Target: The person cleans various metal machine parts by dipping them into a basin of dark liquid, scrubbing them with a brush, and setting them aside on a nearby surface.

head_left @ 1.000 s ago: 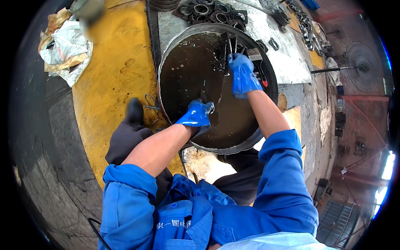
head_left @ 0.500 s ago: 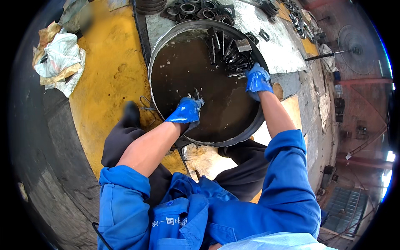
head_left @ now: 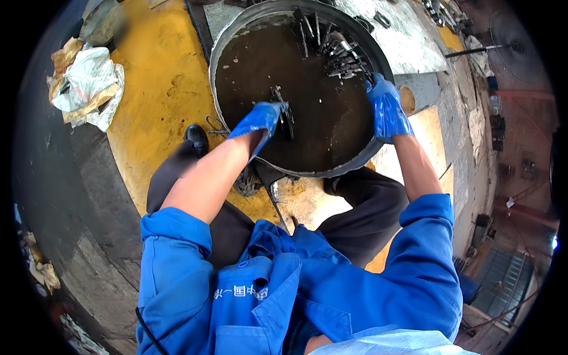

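The right hand (head_left: 387, 106) is moving off the tall dark plates (head_left: 305, 34) it was touching a second ago, and now it is holding a brush handle (head_left: 368, 76) by the side of the tub (head_left: 216, 97). It is leaving a wider gap between the two hands. A pile of shiny bits (head_left: 344, 64), once hidden by that hand, is now showing just past its fingers. The left hand (head_left: 260, 120) is turning, and more of its dark metal piece (head_left: 289, 121) is peeking out past the fingertips. A dark bundle (head_left: 247, 182) is now showing below the left hand. Beyond both hands, most of the dark rings are slipping out of sight.
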### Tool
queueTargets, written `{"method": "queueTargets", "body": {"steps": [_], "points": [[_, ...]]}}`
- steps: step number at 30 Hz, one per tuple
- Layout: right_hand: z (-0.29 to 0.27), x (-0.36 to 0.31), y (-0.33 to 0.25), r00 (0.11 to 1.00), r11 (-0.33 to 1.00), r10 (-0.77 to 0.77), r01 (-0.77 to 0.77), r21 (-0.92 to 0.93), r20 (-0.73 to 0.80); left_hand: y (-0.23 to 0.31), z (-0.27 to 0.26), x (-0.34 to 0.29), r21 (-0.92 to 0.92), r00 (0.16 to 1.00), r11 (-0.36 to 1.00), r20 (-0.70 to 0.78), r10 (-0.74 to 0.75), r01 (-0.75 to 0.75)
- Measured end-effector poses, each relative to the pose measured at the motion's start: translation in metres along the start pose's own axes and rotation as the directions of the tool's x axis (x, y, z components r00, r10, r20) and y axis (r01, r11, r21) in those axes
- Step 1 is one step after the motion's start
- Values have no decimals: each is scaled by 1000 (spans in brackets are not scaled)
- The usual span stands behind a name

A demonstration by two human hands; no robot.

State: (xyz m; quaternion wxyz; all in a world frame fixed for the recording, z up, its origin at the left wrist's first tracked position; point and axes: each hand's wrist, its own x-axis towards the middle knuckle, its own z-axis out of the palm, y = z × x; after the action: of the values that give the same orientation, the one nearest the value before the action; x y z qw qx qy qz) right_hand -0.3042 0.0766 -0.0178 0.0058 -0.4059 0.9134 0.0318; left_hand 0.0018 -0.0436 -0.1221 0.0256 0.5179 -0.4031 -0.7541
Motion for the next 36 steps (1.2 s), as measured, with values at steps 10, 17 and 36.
{"method": "queueTargets", "body": {"steps": [10,17,36], "points": [[-11,-135,-30,920,805,-186,-58,590,345,12,-10,-6,-132,981,991,192,-2,28],[-7,-135,-44,896,636,-220,-168,753,385,26,-14,-37,2,994,1000,106,-16,16],[12,-112,-70,923,206,-244,-250,946,297,13,-30,-44,431,899,794,292,328,-429]]}}
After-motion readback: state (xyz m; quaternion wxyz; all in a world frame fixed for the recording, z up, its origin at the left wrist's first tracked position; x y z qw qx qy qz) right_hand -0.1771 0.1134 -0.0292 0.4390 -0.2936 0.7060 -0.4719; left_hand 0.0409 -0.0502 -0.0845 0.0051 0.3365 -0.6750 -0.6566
